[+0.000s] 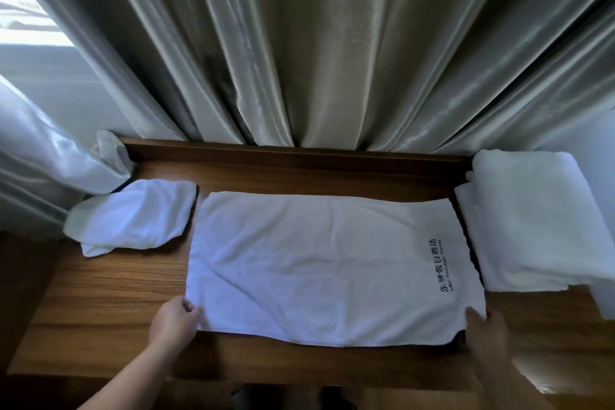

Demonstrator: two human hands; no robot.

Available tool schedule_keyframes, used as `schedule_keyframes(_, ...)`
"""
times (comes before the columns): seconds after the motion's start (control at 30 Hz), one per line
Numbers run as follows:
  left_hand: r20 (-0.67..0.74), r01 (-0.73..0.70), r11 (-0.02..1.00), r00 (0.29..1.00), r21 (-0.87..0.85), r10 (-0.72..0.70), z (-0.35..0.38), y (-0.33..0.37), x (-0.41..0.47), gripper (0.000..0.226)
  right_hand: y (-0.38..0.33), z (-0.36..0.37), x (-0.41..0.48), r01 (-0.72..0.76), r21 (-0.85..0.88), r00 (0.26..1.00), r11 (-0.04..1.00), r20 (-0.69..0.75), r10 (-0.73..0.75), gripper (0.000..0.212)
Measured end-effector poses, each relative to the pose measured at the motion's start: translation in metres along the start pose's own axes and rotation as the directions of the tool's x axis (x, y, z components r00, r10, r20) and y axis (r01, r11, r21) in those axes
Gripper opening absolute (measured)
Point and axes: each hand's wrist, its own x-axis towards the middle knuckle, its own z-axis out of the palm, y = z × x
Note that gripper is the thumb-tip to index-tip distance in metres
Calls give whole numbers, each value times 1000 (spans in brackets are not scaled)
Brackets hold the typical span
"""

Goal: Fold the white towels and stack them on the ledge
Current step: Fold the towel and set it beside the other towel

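Note:
A white towel [309,263] with dark printed lettering near its right end lies spread flat across the wooden ledge [100,303]. My left hand [174,319] pinches its near left corner. At the near right corner, my right hand [484,329] grips the towel's edge. A loosely bunched white towel [133,216] rests on the ledge to the left. On the right sits a pile of folded white towels [529,220], partly hanging past the ledge's right end.
Grey-green curtains [316,43] hang right behind the ledge's raised back rail [299,151]. A sheer white curtain [43,156] bunches at the left, touching the bunched towel. Bright window light shows at the upper left.

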Motion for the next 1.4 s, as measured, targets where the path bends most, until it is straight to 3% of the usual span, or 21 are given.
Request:
schedule_keyframes(0.1,-23,35,998,999,-52,-36,-2,-4,-3,32,11,-1,8,-70,-61,998,996,0,70,25)
schedule_keyframes(0.17,9,28,999,1000,45,-28,0,-12,0,48,29,-3,24,-106,-133,994,985,8,108,30)
schedule_keyframes(0.23,43,-23,991,999,134,17,-1,-12,-1,36,52,-3,44,-110,-151,994,982,4,112,36)
schedule_keyframes(0.3,54,-49,997,997,53,46,-3,-7,-5,24,23,-6,16,-101,-71,995,992,-15,101,32)
schedule_keyframes(0.4,86,33,991,996,-133,-22,-5,-10,-1,28,-43,5,-39,79,68,997,995,9,-80,19)
schedule_keyframes(0.5,183,68,993,982,-101,-48,1,-28,14,24,-93,38,-78,223,153,960,963,134,-244,11)
schedule_keyframes(0.6,168,27,982,986,-187,4,-8,-24,4,20,-125,80,-121,474,65,832,878,292,-471,23)
schedule_keyframes(0.7,120,-30,949,990,-312,70,-17,-22,-5,18,-148,126,-184,701,82,614,708,434,-659,32)
schedule_keyframes(0.77,140,-78,932,981,-354,135,-23,-24,-10,45,-148,161,-221,816,108,437,567,528,-729,28)
schedule_keyframes(0.8,157,-93,926,975,-366,160,-24,-25,-10,51,-144,180,-238,856,105,359,505,582,-730,28)
schedule_keyframes(0.93,196,-46,902,970,-429,143,-22,-32,-4,23,-113,250,-295,937,127,140,326,716,-684,25)
schedule_keyframes(1.07,306,189,835,952,-517,-26,-30,-32,-3,52,-84,297,-315,971,30,74,237,906,-418,36)
schedule_keyframes(1.17,236,40,878,968,-478,84,-25,-39,2,38,-81,293,-307,972,71,13,224,936,-351,53)
schedule_keyframes(1.23,172,-29,909,979,-415,110,-22,-45,6,37,-81,283,-286,948,108,60,299,862,-503,54)
schedule_keyframes(1.33,26,-214,970,975,-118,219,-27,-34,8,42,-92,261,-232,930,-6,287,366,635,-718,35)
schedule_keyframes(1.4,-24,-250,968,968,4,250,-34,-15,20,40,-104,243,-192,882,-138,450,450,530,-719,27)
